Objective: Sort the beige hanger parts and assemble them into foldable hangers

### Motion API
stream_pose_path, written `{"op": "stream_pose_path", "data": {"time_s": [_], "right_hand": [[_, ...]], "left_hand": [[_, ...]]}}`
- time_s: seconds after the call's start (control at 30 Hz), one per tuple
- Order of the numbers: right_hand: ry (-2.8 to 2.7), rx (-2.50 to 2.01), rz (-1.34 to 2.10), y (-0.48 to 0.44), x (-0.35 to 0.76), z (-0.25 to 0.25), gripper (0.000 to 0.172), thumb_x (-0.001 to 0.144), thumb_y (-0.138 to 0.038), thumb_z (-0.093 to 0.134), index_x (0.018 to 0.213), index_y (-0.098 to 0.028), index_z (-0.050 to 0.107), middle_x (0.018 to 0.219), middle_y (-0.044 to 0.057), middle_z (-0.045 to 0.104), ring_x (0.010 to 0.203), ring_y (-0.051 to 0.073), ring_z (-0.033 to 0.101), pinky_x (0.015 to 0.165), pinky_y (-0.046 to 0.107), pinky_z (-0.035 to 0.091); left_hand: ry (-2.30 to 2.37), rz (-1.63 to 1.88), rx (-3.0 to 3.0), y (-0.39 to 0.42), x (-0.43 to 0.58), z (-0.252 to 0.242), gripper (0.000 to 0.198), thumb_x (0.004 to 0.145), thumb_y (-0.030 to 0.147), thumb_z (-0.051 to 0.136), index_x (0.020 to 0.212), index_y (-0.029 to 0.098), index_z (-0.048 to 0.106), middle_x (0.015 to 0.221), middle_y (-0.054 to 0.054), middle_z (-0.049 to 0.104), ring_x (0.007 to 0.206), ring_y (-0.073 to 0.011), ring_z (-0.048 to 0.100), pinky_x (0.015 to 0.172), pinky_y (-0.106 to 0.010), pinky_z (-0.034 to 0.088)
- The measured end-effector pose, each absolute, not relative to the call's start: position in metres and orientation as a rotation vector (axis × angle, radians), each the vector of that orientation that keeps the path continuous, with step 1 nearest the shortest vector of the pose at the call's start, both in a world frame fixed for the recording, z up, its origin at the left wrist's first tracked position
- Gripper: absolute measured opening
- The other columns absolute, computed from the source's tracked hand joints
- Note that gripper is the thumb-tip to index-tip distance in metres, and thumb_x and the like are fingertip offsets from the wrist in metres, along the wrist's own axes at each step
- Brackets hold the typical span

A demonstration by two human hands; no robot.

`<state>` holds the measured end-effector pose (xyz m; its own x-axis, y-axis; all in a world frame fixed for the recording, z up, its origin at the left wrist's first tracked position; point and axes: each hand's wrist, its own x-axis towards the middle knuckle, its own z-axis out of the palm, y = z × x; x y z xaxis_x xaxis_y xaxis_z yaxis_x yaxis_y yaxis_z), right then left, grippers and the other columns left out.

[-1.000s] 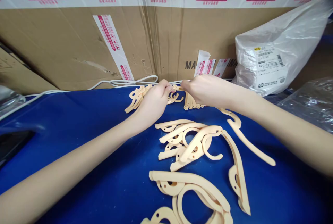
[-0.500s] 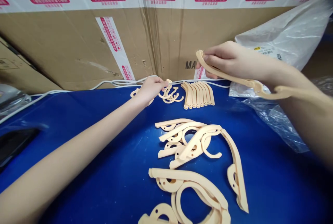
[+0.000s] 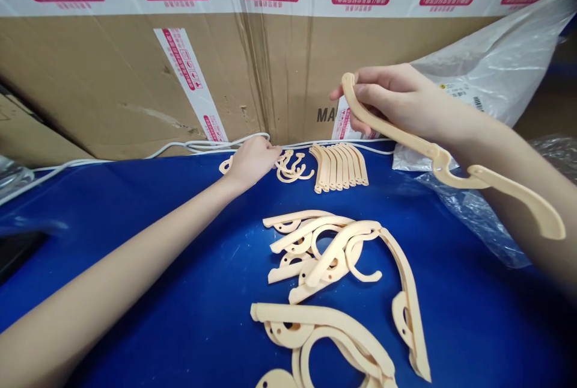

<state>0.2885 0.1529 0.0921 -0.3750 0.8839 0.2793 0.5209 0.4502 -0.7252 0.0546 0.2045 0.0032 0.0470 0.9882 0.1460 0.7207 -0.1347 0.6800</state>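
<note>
My right hand (image 3: 392, 99) is raised at the right, its fingers closed around the upper arm of a cream plastic folding hanger (image 3: 392, 129). The hanger's jointed pieces trail down to the right across my forearm. At the back of the table, my left hand (image 3: 252, 162) pinches at the edge of a small group of loose cream hanger hooks (image 3: 295, 168); its fingertips are partly hidden among them. Right of the hooks lies a neat row of curved hanger arms (image 3: 340, 166). Several folded hangers (image 3: 333, 249) lie overlapping in the middle, with more hanger parts (image 3: 324, 316) at the near edge.
A large cardboard box (image 3: 202, 75) stands behind the blue table (image 3: 180, 292). White cables (image 3: 180, 148) run along its base. A clear plastic bag (image 3: 496, 63) leans at the right. At the left edge lies a dark flat object (image 3: 18, 249).
My left hand has shifted slightly down and left at the hooks. The hanger in my right hand has turned, so its far end now swings lower and shows clearly. The view has shifted slightly.
</note>
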Motion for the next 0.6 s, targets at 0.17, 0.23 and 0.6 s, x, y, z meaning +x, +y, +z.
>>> {"op": "stream_pose_path", "data": {"time_s": [0.17,0.23,0.6], "right_hand": [[-1.997,-1.242,0.716,0.150,0.280,0.090,0.026,0.097,-0.020,0.038,0.105,-0.020,0.062,0.055,-0.009,0.057,0.046,0.004,0.045,0.048,0.021,0.028],[-1.949,-1.223,0.718,0.152,0.276,0.087,0.023,0.097,-0.018,0.037,0.103,-0.020,0.058,0.055,-0.010,0.058,0.045,0.005,0.046,0.047,0.021,0.028],[-1.448,-0.789,0.552,0.160,0.268,0.069,0.021,0.089,-0.012,0.041,0.086,-0.030,0.032,0.098,0.002,0.068,0.087,0.014,0.066,0.083,0.036,0.054]], "left_hand": [[1.861,0.832,2.135,0.194,0.058,0.002,0.029,0.069,0.022,0.063,0.048,0.021,0.044,0.066,-0.011,0.062,0.095,-0.0383,0.062,0.083,-0.042,0.039],[1.856,0.840,2.168,0.191,0.060,0.006,0.023,0.072,0.026,0.064,0.054,0.020,0.050,0.078,-0.015,0.067,0.105,-0.0413,0.060,0.089,-0.047,0.039],[0.807,0.809,1.211,0.145,0.061,0.057,0.029,0.098,0.030,0.049,0.089,0.013,0.071,0.076,-0.004,0.066,0.070,-0.0114,0.067,0.064,-0.019,0.055]]}}
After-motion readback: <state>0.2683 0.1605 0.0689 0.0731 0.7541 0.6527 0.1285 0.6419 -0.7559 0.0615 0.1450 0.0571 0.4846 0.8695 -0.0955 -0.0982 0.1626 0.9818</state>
